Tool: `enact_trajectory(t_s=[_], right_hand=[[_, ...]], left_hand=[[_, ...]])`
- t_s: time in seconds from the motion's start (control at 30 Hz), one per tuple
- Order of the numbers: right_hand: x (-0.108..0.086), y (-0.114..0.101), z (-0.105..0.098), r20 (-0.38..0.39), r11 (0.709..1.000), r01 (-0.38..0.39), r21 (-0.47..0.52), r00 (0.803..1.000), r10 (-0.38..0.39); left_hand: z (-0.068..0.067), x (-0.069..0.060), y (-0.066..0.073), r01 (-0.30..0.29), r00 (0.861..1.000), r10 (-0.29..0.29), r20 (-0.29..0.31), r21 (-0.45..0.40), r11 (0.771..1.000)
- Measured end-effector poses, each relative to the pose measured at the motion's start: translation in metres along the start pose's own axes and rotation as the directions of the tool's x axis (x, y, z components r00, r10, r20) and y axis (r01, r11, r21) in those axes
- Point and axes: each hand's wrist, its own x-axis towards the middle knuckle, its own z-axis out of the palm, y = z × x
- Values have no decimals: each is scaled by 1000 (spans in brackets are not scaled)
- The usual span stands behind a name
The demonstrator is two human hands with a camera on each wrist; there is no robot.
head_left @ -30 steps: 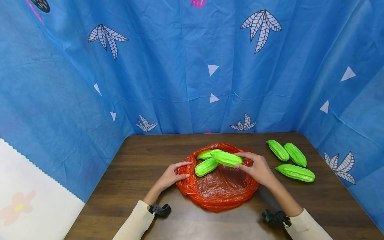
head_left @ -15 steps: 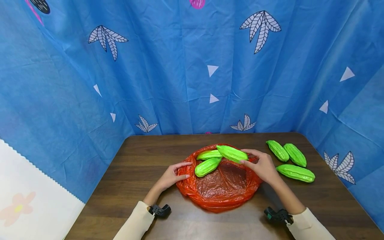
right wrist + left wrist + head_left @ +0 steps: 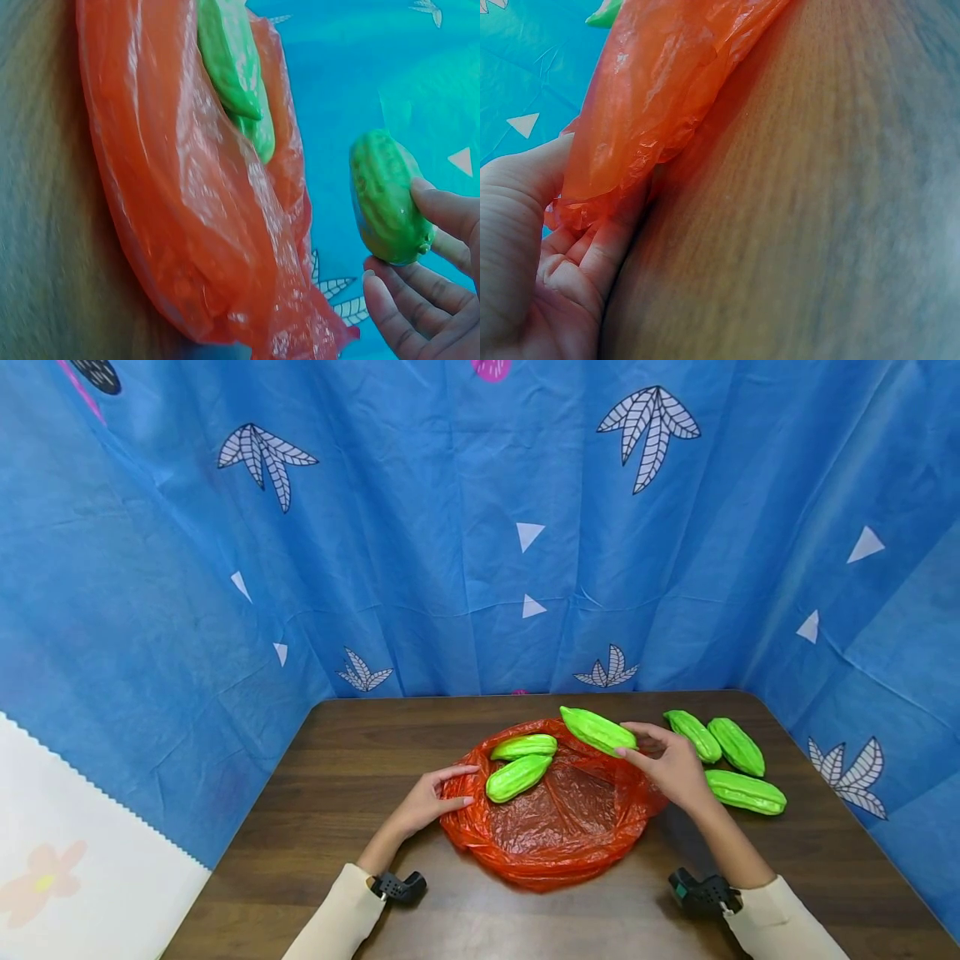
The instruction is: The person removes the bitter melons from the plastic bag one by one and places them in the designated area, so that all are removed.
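Observation:
My right hand (image 3: 671,767) grips a bright green bitter melon (image 3: 597,730) by its near end, above the far right rim of a red plastic bag (image 3: 551,860). In the right wrist view, thumb and fingers pinch that bitter melon (image 3: 384,196), apart from the bag (image 3: 195,225). My left hand (image 3: 427,800) holds the bag's left rim; in the left wrist view the red film (image 3: 649,97) runs between thumb and fingers. Two bitter melons, one at the back (image 3: 525,746) and one in front (image 3: 517,778), lie inside the wide-mouthed bag at its left.
Three more bitter melons lie on the wooden table (image 3: 360,752) to the right: one at the back left (image 3: 693,737), one beside it (image 3: 737,747), one nearer (image 3: 746,792). A blue patterned curtain (image 3: 420,568) stands behind the table. White cloth (image 3: 82,843) shows at lower left.
My right hand has moved right and away from me with its bitter melon, clear of the two in the bag. The bag's right side has stretched slightly rightward. My left hand has stayed put.

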Motion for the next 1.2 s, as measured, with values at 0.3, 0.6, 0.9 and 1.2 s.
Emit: enact_trajectory(t_s=[0.3,0.6,0.9,1.2], right_hand=[[3,7,-10,-54,1000,-25,-16,998,24],[4,21,-16,-88,996,-73,-40,994,70],[7,35,-20,-89,996,-94,-4,992,94],[7,44,-22,-109,992,-128,-17,986,126]], left_hand=[[-1,-1,-1,3,1000,-3,-7,12,1000],[-1,-2,-2,-11,1000,13,-26,75,997],[-1,-1,-2,-14,1000,15,-18,69,998],[-1,-1,0,-23,1000,24,-12,70,997]])
